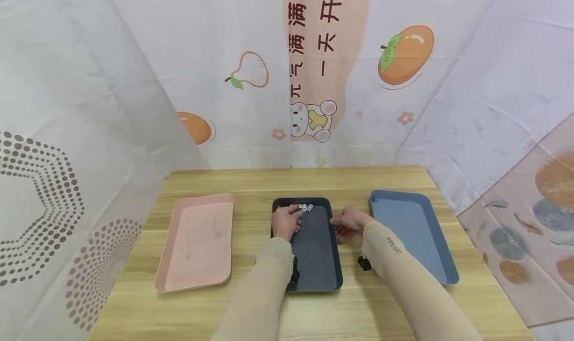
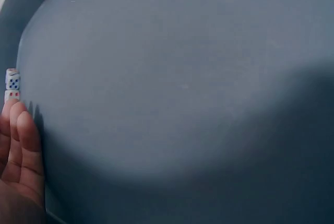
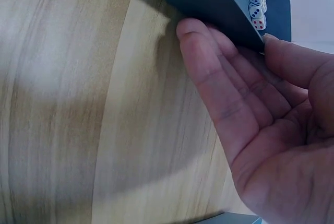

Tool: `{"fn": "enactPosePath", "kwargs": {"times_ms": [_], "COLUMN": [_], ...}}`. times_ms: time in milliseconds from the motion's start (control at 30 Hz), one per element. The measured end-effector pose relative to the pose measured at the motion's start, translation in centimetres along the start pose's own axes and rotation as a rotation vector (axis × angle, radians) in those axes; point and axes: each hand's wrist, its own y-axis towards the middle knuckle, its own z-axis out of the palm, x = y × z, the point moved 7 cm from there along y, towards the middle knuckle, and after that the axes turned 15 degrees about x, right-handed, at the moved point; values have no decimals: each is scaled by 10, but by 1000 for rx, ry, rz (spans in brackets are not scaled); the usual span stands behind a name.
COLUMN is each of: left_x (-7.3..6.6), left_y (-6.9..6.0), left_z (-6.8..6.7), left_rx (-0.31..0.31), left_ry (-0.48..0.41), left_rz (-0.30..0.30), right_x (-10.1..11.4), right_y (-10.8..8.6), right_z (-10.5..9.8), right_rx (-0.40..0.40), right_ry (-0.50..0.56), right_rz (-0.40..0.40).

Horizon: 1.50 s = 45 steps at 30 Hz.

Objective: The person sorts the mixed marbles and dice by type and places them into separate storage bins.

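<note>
left hand [image 1: 287, 224]: fingers fairly straight, seemingly touching dice [image 1: 307, 208] | right hand [image 1: 352, 220]: thumb and fingers pinching side rim of dark tray [image 1: 316, 254] | dice: inside tray, along far wall

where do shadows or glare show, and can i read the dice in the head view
Left wrist view: soft-edged shadow low across the tray; right wrist view: pale glare on the table, shadow beside the right hand; head view: dice too small to read.

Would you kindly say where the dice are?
In the head view, the dice sit at the far end of the dark tray, by the left hand.
</note>
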Motion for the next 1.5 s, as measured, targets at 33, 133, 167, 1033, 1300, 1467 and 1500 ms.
{"fn": "enactPosePath", "kwargs": {"times_ms": [33, 133, 167, 1033, 1300, 1467, 1500], "left_x": [1, 1, 1, 6, 5, 4, 4], "left_y": [0, 1, 1, 2, 4, 3, 3], "left_z": [1, 2, 3, 8, 8, 9, 9], "left_rx": [2, 6, 7, 67, 70, 87, 89], "left_ry": [16, 58, 71, 205, 224, 212, 220], "left_rz": [2, 9, 10, -80, -94, -94, -94], "right_x": [0, 0, 0, -2, -2, -3, -3], "right_y": [1, 2, 2, 2, 3, 3, 3], "right_z": [0, 0, 0, 1, 0, 0, 0], "right_rx": [4, 13, 14, 17, 5, 1, 2], "right_ry": [1, -1, 2, 11, 5, 3, 3], "right_rz": [0, -4, -3, -8, -7, -8, -8]}}
